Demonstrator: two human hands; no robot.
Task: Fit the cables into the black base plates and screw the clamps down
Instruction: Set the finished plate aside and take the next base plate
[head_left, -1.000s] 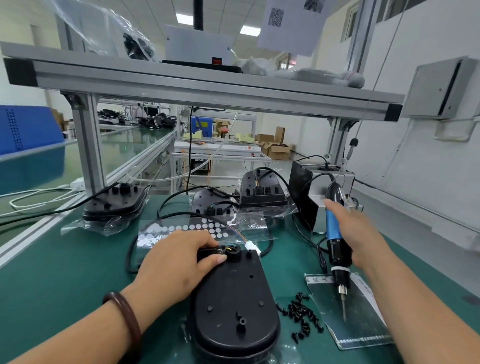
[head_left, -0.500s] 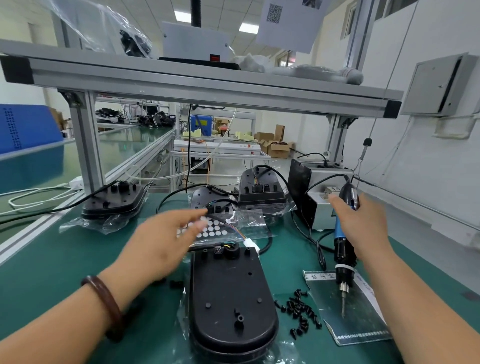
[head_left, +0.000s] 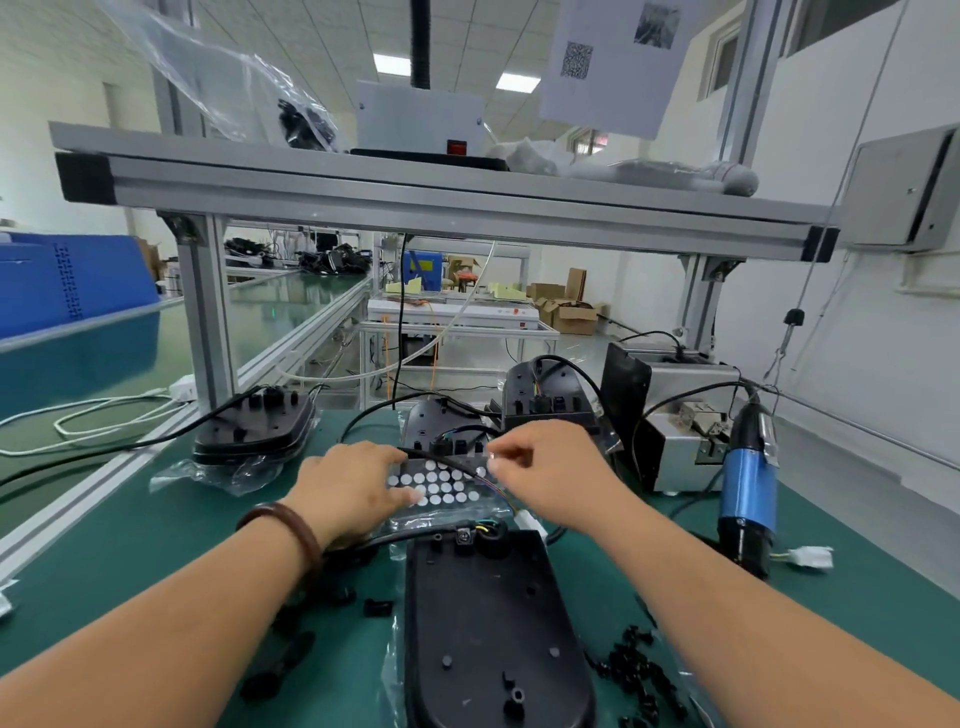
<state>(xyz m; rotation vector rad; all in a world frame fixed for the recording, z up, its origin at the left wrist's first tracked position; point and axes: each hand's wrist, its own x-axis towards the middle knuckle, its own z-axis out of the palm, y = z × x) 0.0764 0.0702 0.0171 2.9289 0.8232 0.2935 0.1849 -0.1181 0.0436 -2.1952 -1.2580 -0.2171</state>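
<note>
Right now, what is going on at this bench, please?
A person works with both hands over a sheet of white dots behind the black base plate. The left hand lies flat on the sheet; the right hand curls its fingers at the far edge, too blurred to tell whether it pinches a dot. The blue screwdriver sits upright, unheld, at right.

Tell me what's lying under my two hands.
A clear sheet of white round pads, with a black cable crossing it. The left hand covers its left part; the right hand hides its right edge.

White walls (head_left: 831, 156), ceiling light panels (head_left: 392, 64)
</note>
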